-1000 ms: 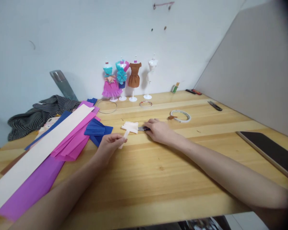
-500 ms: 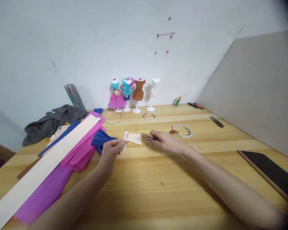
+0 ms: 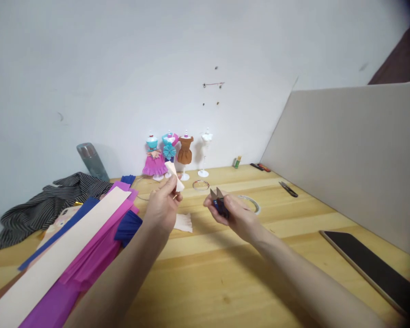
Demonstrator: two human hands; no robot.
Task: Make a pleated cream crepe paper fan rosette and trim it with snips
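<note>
Head view: my left hand (image 3: 163, 207) pinches a pale strip (image 3: 175, 177) between thumb and fingers, lifted off the table (image 3: 177, 282), I judge so both its ends stay free. My right hand (image 3: 238, 216) is wrapped round the snips (image 3: 220, 207), blades parted and aimed up and away, which I take to keep the edges off the fingers. The strip sits at the left fingertips, left of the snips and apart from them. A pale piece (image 3: 183, 223) lies on the table between the hands, partly behind the left one; whether they touch, I can't tell. The sheets (image 3: 64, 246) lie heaped left of my left arm, and the forms (image 3: 185, 152) stand by the wall, probably to spare elbow room.
</note>
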